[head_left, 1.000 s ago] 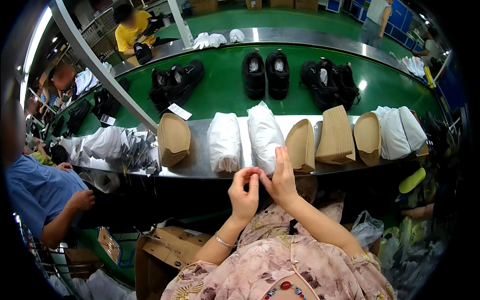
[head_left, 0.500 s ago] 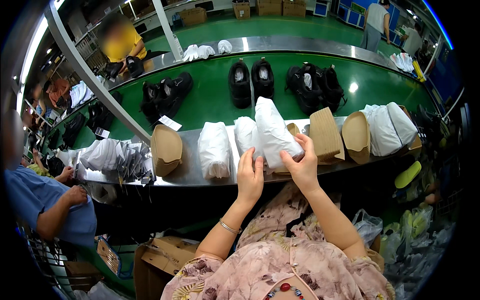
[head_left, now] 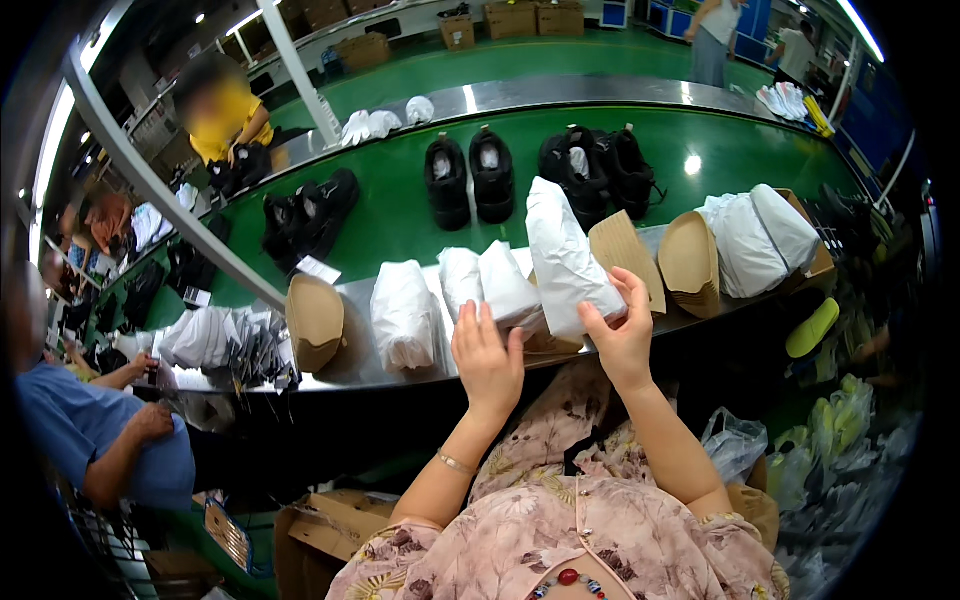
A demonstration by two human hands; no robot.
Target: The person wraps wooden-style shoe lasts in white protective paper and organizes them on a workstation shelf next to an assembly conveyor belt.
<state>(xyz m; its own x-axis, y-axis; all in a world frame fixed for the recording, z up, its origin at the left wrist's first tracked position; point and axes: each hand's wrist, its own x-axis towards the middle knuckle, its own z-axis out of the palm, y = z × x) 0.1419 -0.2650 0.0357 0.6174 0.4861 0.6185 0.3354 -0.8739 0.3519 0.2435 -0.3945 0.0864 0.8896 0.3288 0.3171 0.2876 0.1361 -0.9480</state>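
Observation:
My right hand (head_left: 622, 335) grips the lower end of a white paper bundle (head_left: 567, 255) and holds it tilted above the bench edge. My left hand (head_left: 488, 360) has its fingers stretched out against the lower end of a second white bundle (head_left: 508, 285). Just left of that one lies another white bundle (head_left: 460, 275), and farther left a larger white bundle (head_left: 404, 315) lies apart on the metal ledge (head_left: 355, 295). Right of the held bundle, a stack of brown cardboard pieces (head_left: 628, 255) is partly covered by it.
Pairs of black shoes (head_left: 470, 180) stand on the green belt (head_left: 395, 195) beyond the ledge. Brown insole-shaped stacks (head_left: 688, 262) (head_left: 315, 325) flank the bundles, with more white packages (head_left: 760, 240) at right. A slanting metal post (head_left: 170, 170) and a co-worker in blue (head_left: 110, 430) are at left.
My right hand has lifted its bundle rightward, away from the left hand. Another white bundle now shows between my hands. The left fingers have straightened, and the whole view has shifted slightly.

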